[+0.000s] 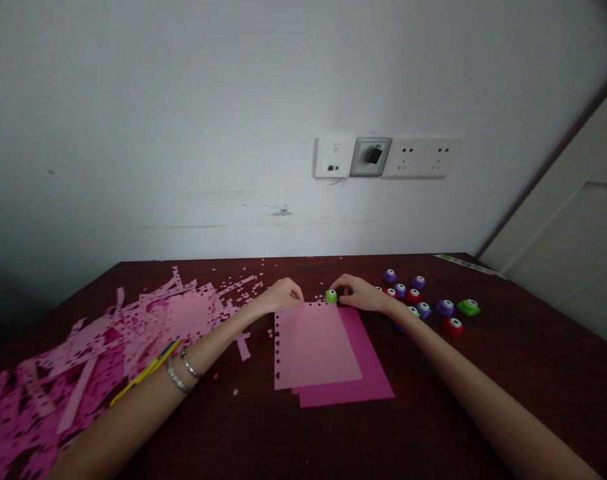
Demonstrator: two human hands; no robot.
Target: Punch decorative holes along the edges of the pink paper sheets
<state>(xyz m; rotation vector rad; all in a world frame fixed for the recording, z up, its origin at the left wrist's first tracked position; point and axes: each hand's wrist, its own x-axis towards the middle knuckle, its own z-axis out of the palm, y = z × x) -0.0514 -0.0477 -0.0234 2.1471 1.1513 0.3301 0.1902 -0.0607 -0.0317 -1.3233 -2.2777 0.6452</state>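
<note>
A light pink sheet of paper (318, 347) lies over a darker magenta sheet (370, 377). Small punched holes run down its left edge and along its far edge. At that far edge my left hand (284, 295) is closed, thumb and fingers pinching the paper. A small green craft punch (331, 296) sits at the far right corner of the light sheet. Curled around its right side, the fingers of my right hand (357, 293) grip it. The paper's corner inside the punch is hidden.
Left of the sheets is a heap of pink paper strips (83, 373) with a yellow cutter (148, 370) on it. Tiny cut-outs (243, 287) are scattered near the back. Several purple, red and green punches (446, 307) stand right. A ruler-like strip (468, 265) lies by the wall.
</note>
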